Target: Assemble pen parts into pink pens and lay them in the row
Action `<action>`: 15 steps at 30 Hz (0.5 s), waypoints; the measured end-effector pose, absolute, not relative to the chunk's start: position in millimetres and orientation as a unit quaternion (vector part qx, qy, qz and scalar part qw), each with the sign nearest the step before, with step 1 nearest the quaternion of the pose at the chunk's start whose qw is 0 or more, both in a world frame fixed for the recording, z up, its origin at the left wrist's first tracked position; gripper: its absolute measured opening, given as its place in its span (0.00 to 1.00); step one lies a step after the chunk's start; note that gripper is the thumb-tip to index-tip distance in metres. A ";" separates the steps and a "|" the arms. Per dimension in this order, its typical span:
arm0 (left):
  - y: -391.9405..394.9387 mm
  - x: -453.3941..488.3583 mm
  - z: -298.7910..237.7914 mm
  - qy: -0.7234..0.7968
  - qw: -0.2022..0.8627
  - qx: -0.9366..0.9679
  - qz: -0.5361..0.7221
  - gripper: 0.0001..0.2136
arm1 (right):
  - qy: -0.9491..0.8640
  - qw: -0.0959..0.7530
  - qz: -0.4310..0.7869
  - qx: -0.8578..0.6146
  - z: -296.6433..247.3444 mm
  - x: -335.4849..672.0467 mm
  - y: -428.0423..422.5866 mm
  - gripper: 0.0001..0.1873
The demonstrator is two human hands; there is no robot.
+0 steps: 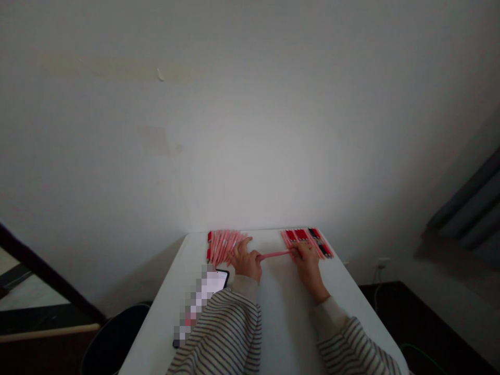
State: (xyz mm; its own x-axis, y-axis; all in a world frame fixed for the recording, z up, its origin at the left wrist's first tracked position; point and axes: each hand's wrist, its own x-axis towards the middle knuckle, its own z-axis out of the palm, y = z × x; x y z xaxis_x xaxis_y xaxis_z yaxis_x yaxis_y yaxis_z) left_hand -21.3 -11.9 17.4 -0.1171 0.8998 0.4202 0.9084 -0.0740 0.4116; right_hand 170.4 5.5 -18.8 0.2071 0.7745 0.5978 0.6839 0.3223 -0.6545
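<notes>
A thin pink pen-like stick [275,254] stretches level between my two hands above the white table. My left hand [247,262] pinches its left end between thumb and fingers, with the other fingers reaching over a pile of similar pink sticks [222,246]. At the stick's right end, my right hand [307,259] has its fingertips closed on it. Just behind that hand lies a second group of pink sticks with red and black parts [300,234]. Their exact kind is too small to make out.
A phone [222,276], partly blurred out, lies left of my left forearm on the white table [281,323]. The table's back edge meets a bare wall [250,130]. A dark round bin [117,338] stands at the left, and a wall socket [384,262] is at the right.
</notes>
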 end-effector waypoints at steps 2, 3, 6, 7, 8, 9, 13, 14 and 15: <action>-12.3 -21.4 17.6 -0.677 0.015 -0.666 -0.313 0.06 | -0.627 0.522 0.050 -0.576 -19.2 170.9 5.6 0.13; -12.2 -21.6 17.4 -0.676 0.018 -0.666 -0.316 0.06 | -0.626 0.525 0.054 -0.574 -19.2 170.9 5.6 0.14; -11.3 -22.5 16.9 -0.678 0.020 -0.658 -0.328 0.06 | -0.624 0.539 0.068 -0.562 -17.7 169.5 5.0 0.15; -10.8 -23.0 16.8 -0.680 0.020 -0.653 -0.333 0.07 | -0.625 0.545 0.073 -0.554 -16.7 168.7 4.6 0.15; -10.4 -23.6 16.7 -0.683 0.019 -0.647 -0.337 0.07 | -0.627 0.551 0.079 -0.545 -15.5 167.9 4.2 0.16; -10.1 -24.1 16.7 -0.686 0.017 -0.643 -0.340 0.08 | -0.627 0.558 0.086 -0.536 -14.3 167.1 3.9 0.16; -9.7 -25.5 17.3 -0.695 0.015 -0.635 -0.337 0.07 | -0.616 0.590 0.133 -0.505 -11.2 166.9 4.8 0.15; -9.9 -25.5 17.7 -0.698 0.013 -0.634 -0.334 0.08 | -0.609 0.601 0.155 -0.494 -11.0 167.4 5.4 0.15; -10.3 -25.4 18.4 -0.701 0.010 -0.632 -0.331 0.08 | -0.600 0.612 0.183 -0.481 -10.9 167.9 6.0 0.15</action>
